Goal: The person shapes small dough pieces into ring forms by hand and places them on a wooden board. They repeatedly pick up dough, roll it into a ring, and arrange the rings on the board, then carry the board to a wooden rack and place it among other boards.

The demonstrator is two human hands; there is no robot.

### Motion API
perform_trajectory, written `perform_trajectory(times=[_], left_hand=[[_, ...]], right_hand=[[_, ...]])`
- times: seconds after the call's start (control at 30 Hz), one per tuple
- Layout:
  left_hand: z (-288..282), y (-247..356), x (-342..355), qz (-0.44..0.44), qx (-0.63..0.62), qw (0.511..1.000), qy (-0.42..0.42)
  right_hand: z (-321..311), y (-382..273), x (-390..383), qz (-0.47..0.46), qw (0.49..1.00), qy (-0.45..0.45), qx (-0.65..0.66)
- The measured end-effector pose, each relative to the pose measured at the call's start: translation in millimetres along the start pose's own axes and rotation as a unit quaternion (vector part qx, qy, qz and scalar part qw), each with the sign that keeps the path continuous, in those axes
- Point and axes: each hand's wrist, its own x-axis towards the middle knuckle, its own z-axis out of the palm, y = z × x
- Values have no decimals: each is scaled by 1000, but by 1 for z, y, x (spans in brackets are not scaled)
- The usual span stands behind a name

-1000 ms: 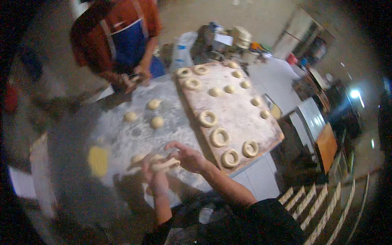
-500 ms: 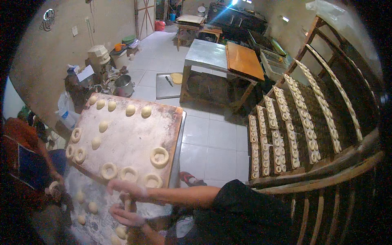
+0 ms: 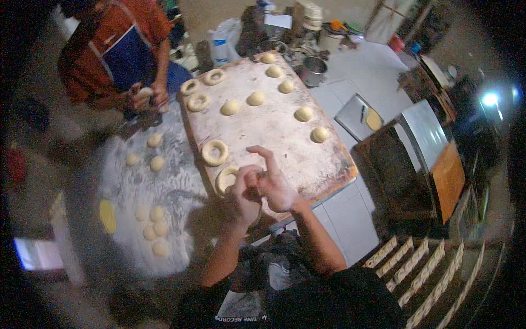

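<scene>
Pale, round dough ring (image 3: 221, 176) | head view: centre of frame, on the flour-dusted wooden board (image 3: 257, 131), just above-left of the bare left hand (image 3: 245, 196), which partly hides it | bare right hand (image 3: 276, 186) farther right, index finger extended | hands meet, left fingers bunched; cannot tell whether either pinches anything

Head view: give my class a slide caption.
Left hand and right hand close together at a floured board of dough rings and balls.
</scene>
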Motion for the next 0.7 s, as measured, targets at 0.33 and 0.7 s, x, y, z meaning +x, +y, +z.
perform_trajectory(times=[0.33,0.7], left_hand=[[45,23,27,-65,-148,985,63],[65,20,39,-122,-197,972,39]], right_hand=[[-49,-13,3,-31,933,6,359],[-71,-11,18,28,999,-20,38]])
